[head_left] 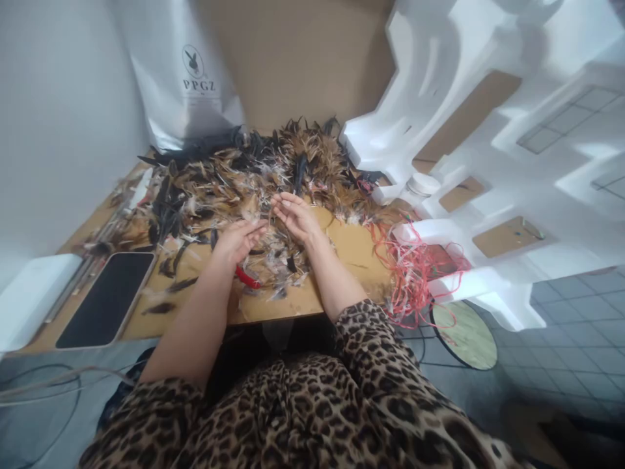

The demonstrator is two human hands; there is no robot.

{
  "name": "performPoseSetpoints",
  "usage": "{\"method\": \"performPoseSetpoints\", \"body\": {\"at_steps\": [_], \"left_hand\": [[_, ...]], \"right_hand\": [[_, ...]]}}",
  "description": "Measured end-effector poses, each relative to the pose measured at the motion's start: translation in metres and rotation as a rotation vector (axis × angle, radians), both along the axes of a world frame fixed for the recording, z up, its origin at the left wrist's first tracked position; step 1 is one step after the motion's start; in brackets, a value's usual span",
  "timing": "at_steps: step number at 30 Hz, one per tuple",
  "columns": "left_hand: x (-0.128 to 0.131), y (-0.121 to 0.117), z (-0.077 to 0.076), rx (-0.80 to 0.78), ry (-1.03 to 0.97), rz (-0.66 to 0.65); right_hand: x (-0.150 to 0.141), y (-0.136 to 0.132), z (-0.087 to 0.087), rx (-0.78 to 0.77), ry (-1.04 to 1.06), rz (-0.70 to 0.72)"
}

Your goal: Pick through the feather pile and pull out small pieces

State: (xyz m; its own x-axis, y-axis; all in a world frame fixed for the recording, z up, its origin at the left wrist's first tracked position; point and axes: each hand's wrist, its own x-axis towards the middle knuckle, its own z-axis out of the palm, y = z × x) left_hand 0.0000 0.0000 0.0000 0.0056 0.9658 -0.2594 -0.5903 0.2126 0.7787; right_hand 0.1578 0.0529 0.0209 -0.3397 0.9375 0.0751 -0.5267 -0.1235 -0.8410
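My left hand (240, 240) is closed, with its fingers pressed together in a pinch over the feather pile. Close by on the right, my right hand (295, 218) also pinches, with thumb and fingertips together. Between the two sets of fingertips runs a thin brownish feather (271, 212), blurred against the pile. Brown and black feathers (219, 172) lie heaped beyond both hands. Loose feather bits (278, 267) are scattered under and in front of them. A curved red object (247, 278) lies just below my left hand; its kind is unclear.
A dark-screened phone (106, 299) and a white box (36, 296) lie at the left. Tangled pink-red strings (415, 273) spill over the right edge, beside white foam packaging (469, 130) and a white-lidded jar (422, 185). A silver bag (188, 85) stands behind.
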Motion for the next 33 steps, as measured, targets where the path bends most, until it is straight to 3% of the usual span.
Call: {"method": "performPoseSetpoints", "body": {"at_steps": [9,13,20,23,28,33], "left_hand": [[0.003,-0.003,-0.002,-0.035,-0.215,-0.198],[0.006,-0.004,0.001,-0.064,-0.246,-0.186],[0.008,-0.002,0.002,-0.093,-0.200,-0.081],[0.007,-0.001,0.003,-0.080,-0.188,-0.024],[0.004,0.002,0.002,-0.012,-0.146,0.044],[0.004,0.004,-0.003,0.046,-0.078,0.059]], "right_hand": [[-0.006,-0.003,-0.001,-0.069,0.120,-0.001],[-0.008,-0.002,-0.004,-0.048,0.204,0.050],[-0.008,-0.001,-0.006,-0.001,0.166,0.026],[-0.007,0.000,-0.007,0.002,0.064,-0.011],[-0.009,0.001,-0.009,0.089,-0.271,-0.218],[-0.013,-0.006,-0.007,0.352,-0.579,-0.148]]}}
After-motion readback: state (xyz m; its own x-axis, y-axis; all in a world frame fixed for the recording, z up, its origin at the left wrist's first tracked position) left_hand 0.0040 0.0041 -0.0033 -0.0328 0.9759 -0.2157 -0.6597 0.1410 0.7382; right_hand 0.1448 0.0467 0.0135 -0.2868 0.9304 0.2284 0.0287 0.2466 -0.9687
